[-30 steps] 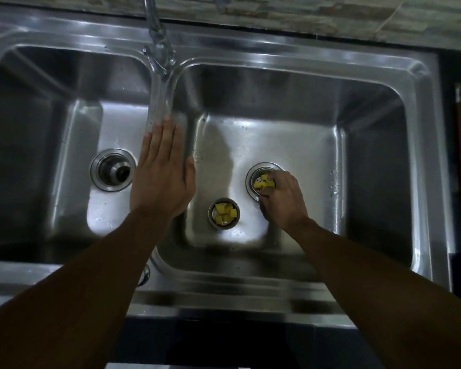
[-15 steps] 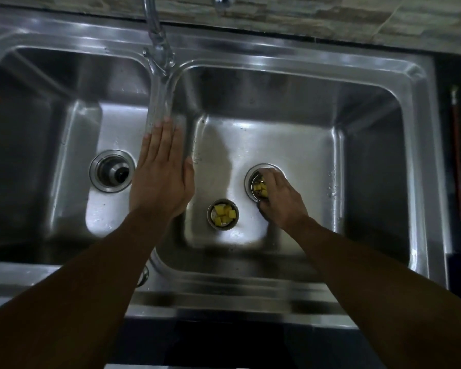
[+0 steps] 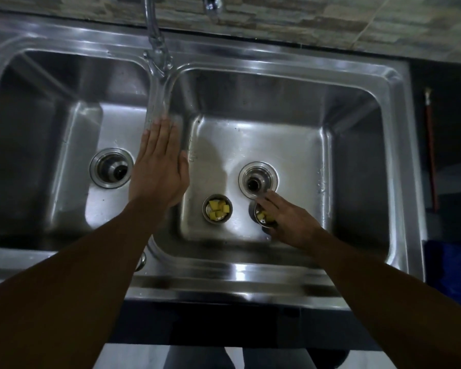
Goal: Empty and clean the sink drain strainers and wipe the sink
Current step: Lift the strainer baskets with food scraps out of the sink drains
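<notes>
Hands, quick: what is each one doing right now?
Left hand: open, flat on the sink divider.
Right hand: holding a strainer of yellow pieces.

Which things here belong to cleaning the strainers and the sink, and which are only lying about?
For the job: left strainer, right strainer, sink, left drain, right drain, faucet.
Lying about: red stick and blue thing, both right of the sink.

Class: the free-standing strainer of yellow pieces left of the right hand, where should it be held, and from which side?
Pinch the strainer by its rim at opposite edges, coming down from above. It sits upright on the basin floor, open top holding loose yellow pieces, so a level grip should keep them in.
</notes>
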Demonstrator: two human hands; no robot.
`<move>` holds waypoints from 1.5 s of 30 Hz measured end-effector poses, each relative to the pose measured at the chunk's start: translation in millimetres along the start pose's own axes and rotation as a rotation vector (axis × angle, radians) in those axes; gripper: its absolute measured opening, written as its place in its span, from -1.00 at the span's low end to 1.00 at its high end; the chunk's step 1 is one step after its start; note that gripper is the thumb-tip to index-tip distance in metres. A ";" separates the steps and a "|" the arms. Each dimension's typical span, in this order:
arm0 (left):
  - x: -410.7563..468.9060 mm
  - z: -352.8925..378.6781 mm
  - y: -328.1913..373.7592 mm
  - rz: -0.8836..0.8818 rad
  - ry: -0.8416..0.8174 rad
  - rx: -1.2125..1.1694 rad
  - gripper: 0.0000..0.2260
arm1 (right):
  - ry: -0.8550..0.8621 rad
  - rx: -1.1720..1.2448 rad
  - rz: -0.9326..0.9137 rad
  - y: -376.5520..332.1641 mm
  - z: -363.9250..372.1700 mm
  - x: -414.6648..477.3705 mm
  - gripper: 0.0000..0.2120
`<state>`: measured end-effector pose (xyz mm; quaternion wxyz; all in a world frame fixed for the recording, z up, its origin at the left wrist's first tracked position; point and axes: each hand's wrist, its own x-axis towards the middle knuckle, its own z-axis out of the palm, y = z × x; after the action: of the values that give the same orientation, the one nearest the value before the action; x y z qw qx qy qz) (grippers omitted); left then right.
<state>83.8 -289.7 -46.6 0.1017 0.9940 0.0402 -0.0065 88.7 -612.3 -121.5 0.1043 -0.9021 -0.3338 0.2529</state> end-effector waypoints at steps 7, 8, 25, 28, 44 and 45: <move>-0.1 0.8 0.9 0.003 -0.002 0.009 -0.48 | -0.060 -0.012 0.058 7.7 -8.9 -9.7 -0.12; -0.1 0.7 1.2 -0.001 -0.003 0.013 -0.49 | -0.073 -0.007 0.070 6.4 -9.5 -9.9 -0.12; 1.5 -0.1 0.2 0.010 0.005 0.021 -0.48 | -0.144 -0.036 0.062 -0.3 -17.0 -10.0 -0.24; 1.1 0.2 0.2 0.014 0.008 0.018 -0.50 | -0.130 0.011 0.080 -1.9 -19.5 -11.1 -0.22; 1.9 -3.7 -9.9 0.090 -0.041 -0.103 -0.47 | 0.009 0.128 0.352 -33.8 -26.9 -32.7 -0.50; 3.5 -6.2 -10.8 0.088 -0.071 -0.123 -0.46 | 0.044 0.131 0.365 -36.5 -30.1 -34.7 -0.54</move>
<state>86.4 -277.6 -42.7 0.1639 0.9858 -0.0069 -0.0345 61.9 -608.0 -69.5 0.1226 -0.9442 -0.1450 0.2692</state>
